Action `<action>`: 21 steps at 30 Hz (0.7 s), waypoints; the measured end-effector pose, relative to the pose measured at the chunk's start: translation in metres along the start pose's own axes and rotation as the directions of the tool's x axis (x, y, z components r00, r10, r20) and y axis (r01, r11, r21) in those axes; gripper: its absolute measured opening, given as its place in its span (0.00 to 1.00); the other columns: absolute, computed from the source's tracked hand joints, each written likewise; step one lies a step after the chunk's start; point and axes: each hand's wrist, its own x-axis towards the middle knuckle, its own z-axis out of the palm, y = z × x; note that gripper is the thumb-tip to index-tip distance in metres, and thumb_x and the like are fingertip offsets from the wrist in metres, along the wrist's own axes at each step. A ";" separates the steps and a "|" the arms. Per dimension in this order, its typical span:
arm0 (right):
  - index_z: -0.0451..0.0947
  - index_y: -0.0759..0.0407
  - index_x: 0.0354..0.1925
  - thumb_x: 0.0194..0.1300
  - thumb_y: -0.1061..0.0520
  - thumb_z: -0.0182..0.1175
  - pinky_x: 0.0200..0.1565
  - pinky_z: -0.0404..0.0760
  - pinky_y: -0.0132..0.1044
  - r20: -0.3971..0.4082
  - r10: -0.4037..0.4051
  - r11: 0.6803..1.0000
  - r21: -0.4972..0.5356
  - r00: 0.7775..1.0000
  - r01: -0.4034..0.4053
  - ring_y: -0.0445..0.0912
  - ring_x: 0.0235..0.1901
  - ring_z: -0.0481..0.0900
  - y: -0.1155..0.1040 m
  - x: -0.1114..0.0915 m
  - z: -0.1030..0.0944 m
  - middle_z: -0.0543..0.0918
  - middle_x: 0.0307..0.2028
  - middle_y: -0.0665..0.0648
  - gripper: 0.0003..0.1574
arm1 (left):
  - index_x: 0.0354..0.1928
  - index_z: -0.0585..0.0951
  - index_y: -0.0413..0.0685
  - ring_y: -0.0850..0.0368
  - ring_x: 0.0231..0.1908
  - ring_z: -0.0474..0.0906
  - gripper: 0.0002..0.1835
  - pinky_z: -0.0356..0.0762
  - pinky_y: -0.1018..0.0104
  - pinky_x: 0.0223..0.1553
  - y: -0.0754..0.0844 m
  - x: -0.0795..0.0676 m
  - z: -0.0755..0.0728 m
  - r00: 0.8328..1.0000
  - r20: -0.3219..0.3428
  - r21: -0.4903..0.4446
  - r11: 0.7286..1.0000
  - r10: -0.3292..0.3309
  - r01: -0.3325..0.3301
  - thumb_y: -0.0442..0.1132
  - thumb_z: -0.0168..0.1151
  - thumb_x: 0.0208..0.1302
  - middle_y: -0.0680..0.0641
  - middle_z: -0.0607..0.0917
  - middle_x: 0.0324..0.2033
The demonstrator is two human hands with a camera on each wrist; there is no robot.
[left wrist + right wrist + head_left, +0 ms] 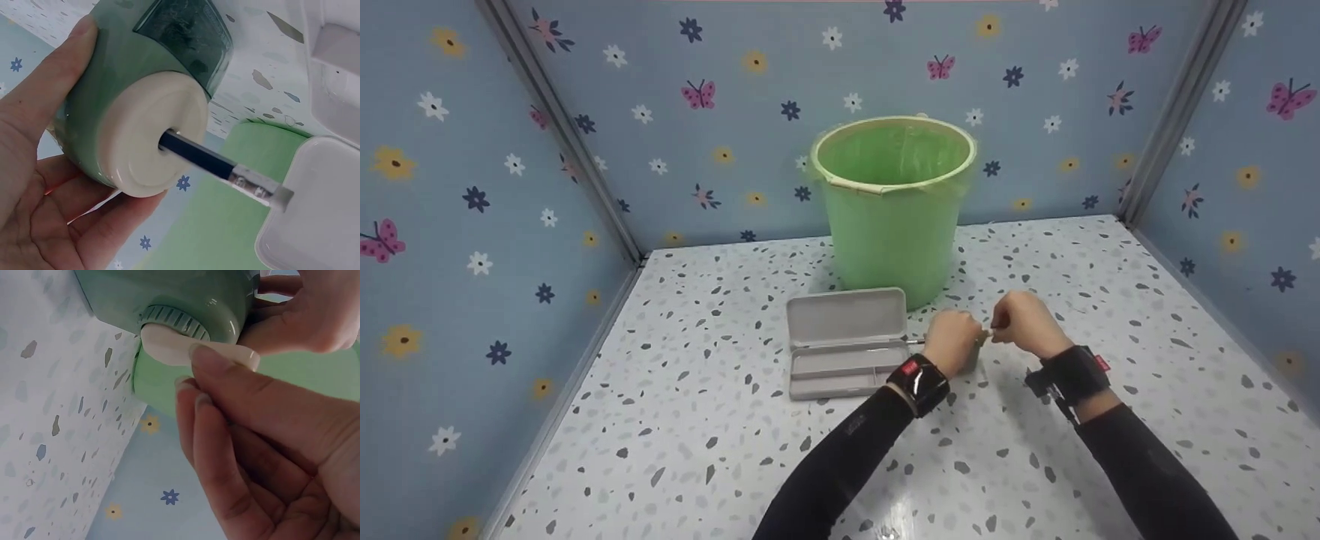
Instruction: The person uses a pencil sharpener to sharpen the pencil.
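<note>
My left hand grips a green crank pencil sharpener with a cream front. A dark pencil sticks out of the hole in that front, its silver ferrule and worn eraser end outward. On the sharpener's other side, my right hand pinches the cream crank handle between thumb and fingers. In the head view my left hand hides most of the sharpener. The pencil's point is inside the sharpener, out of sight.
An open pale grey pencil case lies just left of the sharpener, its lid raised toward the back. Behind it stands a green bin with a clear liner. Flower-patterned panels enclose the speckled tabletop at the back and sides.
</note>
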 end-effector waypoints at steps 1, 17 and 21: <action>0.83 0.69 0.25 0.46 0.74 0.70 0.28 0.76 0.38 -0.008 0.006 1.000 0.002 1.000 -0.006 0.47 0.23 0.77 -0.001 0.001 0.000 0.83 0.22 0.61 0.06 | 0.33 0.88 0.62 0.64 0.28 0.82 0.08 0.79 0.73 0.30 0.000 0.000 0.001 1.000 -0.006 -0.004 1.000 0.002 -0.002 0.46 0.60 0.67 0.60 0.88 0.29; 0.82 0.70 0.25 0.51 0.75 0.64 0.33 0.80 0.49 -0.159 0.037 0.990 -0.128 0.987 -0.058 0.54 0.26 0.80 0.004 0.037 0.018 0.85 0.25 0.65 0.04 | 0.29 0.88 0.58 0.62 0.28 0.84 0.11 0.81 0.69 0.31 -0.007 -0.001 0.010 0.991 -0.133 -0.109 0.994 0.009 -0.024 0.32 0.61 0.58 0.57 0.88 0.27; 0.82 0.70 0.22 0.48 0.76 0.61 0.32 0.80 0.48 -0.184 0.014 0.989 -0.142 0.983 -0.041 0.53 0.24 0.79 0.015 0.042 0.029 0.85 0.23 0.64 0.06 | 0.26 0.88 0.60 0.62 0.28 0.84 0.12 0.81 0.68 0.30 -0.005 -0.002 0.011 0.986 -0.167 -0.123 0.991 0.023 -0.044 0.33 0.61 0.57 0.58 0.88 0.27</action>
